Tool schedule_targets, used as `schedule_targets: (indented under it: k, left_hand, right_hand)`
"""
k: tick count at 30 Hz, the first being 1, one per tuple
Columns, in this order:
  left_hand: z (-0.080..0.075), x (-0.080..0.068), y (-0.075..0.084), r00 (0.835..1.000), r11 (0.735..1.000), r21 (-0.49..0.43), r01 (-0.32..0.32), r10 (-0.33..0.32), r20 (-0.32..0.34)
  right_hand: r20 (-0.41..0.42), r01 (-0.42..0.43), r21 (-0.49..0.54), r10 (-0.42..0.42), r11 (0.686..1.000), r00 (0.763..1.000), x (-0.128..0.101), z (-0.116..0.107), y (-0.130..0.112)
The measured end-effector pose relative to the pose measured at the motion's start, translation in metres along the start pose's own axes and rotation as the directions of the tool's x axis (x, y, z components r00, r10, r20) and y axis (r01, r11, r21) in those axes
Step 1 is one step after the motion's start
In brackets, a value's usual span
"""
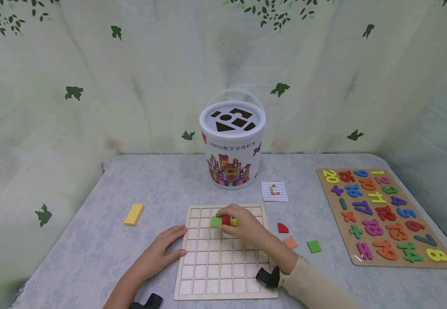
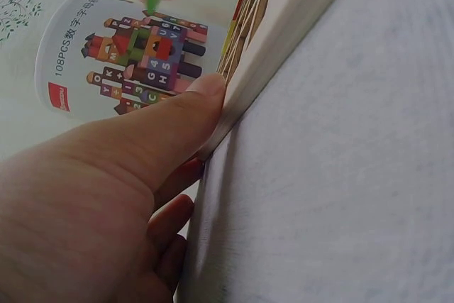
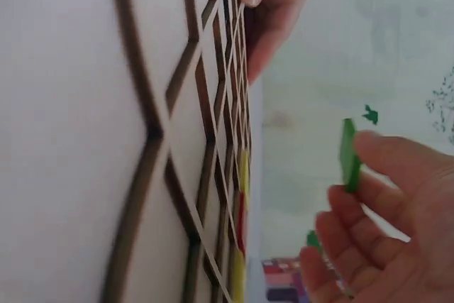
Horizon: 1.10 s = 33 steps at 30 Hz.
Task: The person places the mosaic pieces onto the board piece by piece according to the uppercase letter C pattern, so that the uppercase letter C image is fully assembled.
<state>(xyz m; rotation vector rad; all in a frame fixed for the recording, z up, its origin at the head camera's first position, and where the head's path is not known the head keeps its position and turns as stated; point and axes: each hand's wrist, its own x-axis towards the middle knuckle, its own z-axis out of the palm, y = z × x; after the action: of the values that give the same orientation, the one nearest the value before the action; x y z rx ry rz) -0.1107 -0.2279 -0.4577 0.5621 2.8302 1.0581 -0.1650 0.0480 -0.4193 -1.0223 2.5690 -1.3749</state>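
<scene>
Between the thumb and fingertips of my right hand (image 1: 244, 223) is a green square tile (image 1: 215, 221), held above the wooden grid board (image 1: 217, 295). The right wrist view shows the thin green tile (image 3: 348, 154) on edge, apart from the grid. Beside it in the head view, a red piece (image 1: 226, 220) and a yellow piece (image 1: 234, 222) lie in the board's upper cells, partly covered by the fingers. My left hand (image 1: 161, 249) rests against the board's left edge, its thumb (image 2: 191, 108) touching the wooden side.
Right of the board lie a red quarter-round piece (image 1: 283, 228), an orange square (image 1: 290, 243) and a green square (image 1: 314, 246). A yellow block (image 1: 134, 214) is at left. Behind stand a white bucket (image 1: 232, 146) and a pattern card (image 1: 274, 191). A number puzzle (image 1: 387, 219) lies far right.
</scene>
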Motion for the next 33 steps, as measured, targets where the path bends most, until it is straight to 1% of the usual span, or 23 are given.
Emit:
schedule_targets:
  k: [3,6,10,13,18,21,33]
  left_hand:
    - [0.000,0.000,0.000,1.000,1.000,0.000,-0.002,0.002,0.001]
    - [-0.001,0.000,0.000,1.000,1.000,-0.002,-0.002,0.002,0.005]
    - [-0.001,0.000,0.000,1.000,1.000,-0.002,0.000,0.000,0.009]
    - [-0.001,0.000,0.000,1.000,1.000,0.002,0.001,-0.001,0.009]
    - [0.000,0.000,0.000,1.000,1.000,0.000,0.006,-0.006,0.005]
    - [0.000,0.000,-0.001,1.000,1.000,-0.002,0.009,-0.009,-0.001]
    - [0.001,0.001,-0.003,1.000,1.000,-0.015,0.014,-0.014,-0.001]
  right_hand:
    - [0.042,-0.032,-0.028,0.033,0.999,0.999,0.002,0.006,0.004]
    - [0.060,-0.075,-0.047,0.078,0.996,0.995,0.003,0.010,0.011]
    - [0.066,-0.098,-0.026,0.100,0.995,0.993,0.003,0.013,0.019]
    - [0.070,-0.072,-0.053,0.075,0.996,0.995,0.004,0.016,0.024]
    - [0.098,-0.023,-0.176,0.041,0.984,0.994,0.005,0.020,0.028]
    - [0.116,-0.015,-0.215,0.041,0.977,0.992,0.004,0.020,0.027]
    - [0.113,-0.016,-0.250,0.046,0.968,0.992,0.003,0.022,0.024]
